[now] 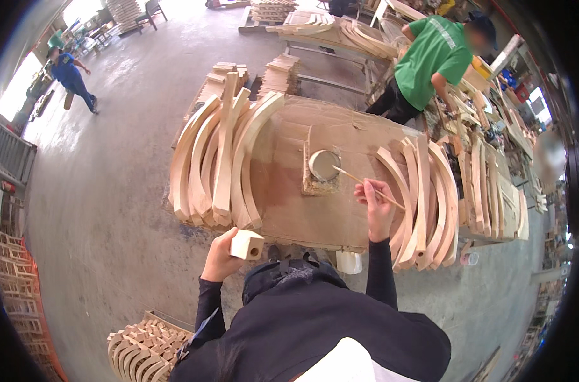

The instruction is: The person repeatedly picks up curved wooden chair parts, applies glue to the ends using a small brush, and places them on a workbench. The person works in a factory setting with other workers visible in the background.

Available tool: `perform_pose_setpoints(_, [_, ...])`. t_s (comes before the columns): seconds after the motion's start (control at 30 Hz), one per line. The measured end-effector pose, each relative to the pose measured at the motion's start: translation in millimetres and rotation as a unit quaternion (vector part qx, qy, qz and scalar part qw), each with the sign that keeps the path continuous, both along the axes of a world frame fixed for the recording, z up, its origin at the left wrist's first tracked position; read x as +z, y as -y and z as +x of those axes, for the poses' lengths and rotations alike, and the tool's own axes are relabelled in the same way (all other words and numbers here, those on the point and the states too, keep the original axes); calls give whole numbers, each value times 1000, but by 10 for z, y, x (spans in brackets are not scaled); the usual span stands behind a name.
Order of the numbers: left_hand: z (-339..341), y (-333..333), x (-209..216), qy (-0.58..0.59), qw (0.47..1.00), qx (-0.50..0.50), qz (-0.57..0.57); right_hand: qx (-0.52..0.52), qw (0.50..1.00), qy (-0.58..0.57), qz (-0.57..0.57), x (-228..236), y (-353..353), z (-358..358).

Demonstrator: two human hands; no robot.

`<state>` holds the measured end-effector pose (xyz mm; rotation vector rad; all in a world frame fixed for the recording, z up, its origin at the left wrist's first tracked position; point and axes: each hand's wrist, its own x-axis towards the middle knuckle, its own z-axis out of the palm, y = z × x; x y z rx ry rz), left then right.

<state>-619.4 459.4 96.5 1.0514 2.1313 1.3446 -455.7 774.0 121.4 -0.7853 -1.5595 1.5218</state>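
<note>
My left hand point(220, 257) grips a pale wooden piece point(245, 244) in front of the table's near edge. A round dark hole shows in its end face; how far the piece extends away from me cannot be made out. In my right hand point(378, 209) is a thin wooden stick point(352, 175), pinched between the fingers. Its whitish tip reaches the right rim of a round pot point(322, 165) with pale greyish content. That pot rests on a small, crusted wooden board point(319, 186) at the middle of the cardboard-covered table point(289, 219).
Curved wooden pieces point(207, 159) are stacked at the table's left, with more curved pieces point(423, 191) at its right. A person in green point(433, 60) works at the far right. Another person in blue point(71, 74) is at the far left. A crate of wooden parts point(143, 350) stands behind my left arm.
</note>
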Motion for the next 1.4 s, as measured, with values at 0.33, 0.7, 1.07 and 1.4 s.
perform_pose_setpoints(0.33, [-264,-357,-246,-83,991,-102,-26,-73,996,50,-12,-228,158,219])
perform_pose_setpoints(0.7, [-849,1057,667,-220,932,270,105,-8,999,25,38,42,107,-268])
perform_pose_setpoints(1.07, [-795,795,773,-101,977,184,19,35,998,22,38,121,134,-520])
perform_pose_setpoints(1.4, [-666,396,236,-99,987,105,68,1,983,86,163,-22,-161,-415])
